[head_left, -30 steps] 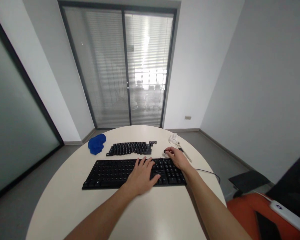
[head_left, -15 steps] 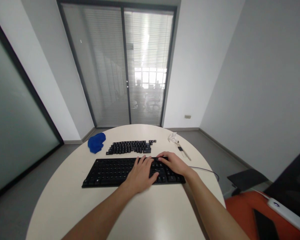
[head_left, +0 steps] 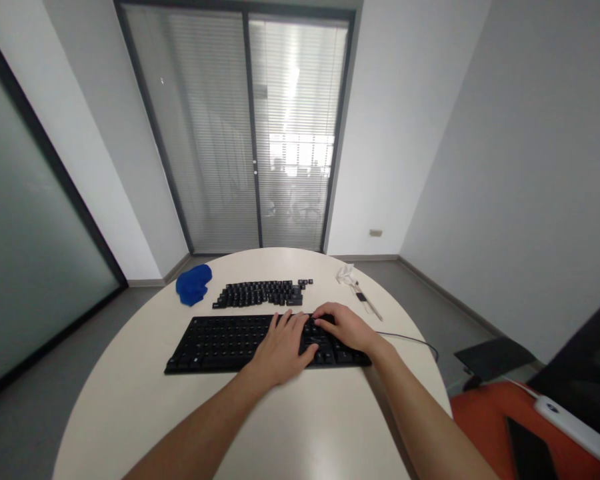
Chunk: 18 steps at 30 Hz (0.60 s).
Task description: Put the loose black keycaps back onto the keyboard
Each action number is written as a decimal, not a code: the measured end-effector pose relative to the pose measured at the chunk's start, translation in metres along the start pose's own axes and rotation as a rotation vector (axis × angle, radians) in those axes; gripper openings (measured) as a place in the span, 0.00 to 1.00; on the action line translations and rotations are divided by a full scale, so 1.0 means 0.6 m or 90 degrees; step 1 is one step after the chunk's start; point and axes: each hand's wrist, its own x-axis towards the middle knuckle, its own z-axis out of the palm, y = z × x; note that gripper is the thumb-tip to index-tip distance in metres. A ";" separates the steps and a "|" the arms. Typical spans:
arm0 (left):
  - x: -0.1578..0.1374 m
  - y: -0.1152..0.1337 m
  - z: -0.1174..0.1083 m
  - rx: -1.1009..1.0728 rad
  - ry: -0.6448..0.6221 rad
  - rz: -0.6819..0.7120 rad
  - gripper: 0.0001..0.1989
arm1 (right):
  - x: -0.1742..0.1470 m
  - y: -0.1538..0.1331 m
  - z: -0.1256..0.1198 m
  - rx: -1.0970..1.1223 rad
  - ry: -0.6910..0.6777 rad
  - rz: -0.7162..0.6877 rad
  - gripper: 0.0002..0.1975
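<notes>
An office, by the look of it a small meeting room. Dark-framed glass (head_left: pixel 297 120) with slatted blinds (head_left: pixel 195 133) fills the far side; a frosted panel (head_left: pixel 30 220) stands at left. Plain pale walls (head_left: pixel 520 167), a round desk (head_left: pixel 280 427), a keyboard (head_left: pixel 215 343) and an orange-seated chair (head_left: pixel 480 413) with an armrest (head_left: pixel 495 363) suit it.

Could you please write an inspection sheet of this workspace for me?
Surface: pale table with a curved edge.
Job's things: black keyboard; loose keycaps lying in rows beyond it.
Clutter: blue cloth, far left; white tissue and slim tool, far right.
Hands: left hand spread on the keyboard; right hand over its right part, any grip unclear.
Cables: dark cable running off the table's right side.
Surroundings: orange seat at right, bearing a white device and dark flat object; blinds beyond the table.
</notes>
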 end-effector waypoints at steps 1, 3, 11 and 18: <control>0.000 0.000 0.000 0.000 0.001 0.001 0.28 | 0.000 -0.001 0.000 -0.005 0.000 0.003 0.09; 0.000 0.000 0.000 0.001 0.005 0.002 0.28 | 0.000 -0.003 0.000 -0.019 0.000 0.005 0.08; -0.002 0.000 0.000 0.005 0.011 0.005 0.26 | 0.002 -0.018 0.002 -0.139 -0.002 0.008 0.09; -0.002 -0.002 0.002 -0.006 0.014 0.004 0.27 | 0.002 -0.028 0.001 -0.140 -0.005 -0.005 0.11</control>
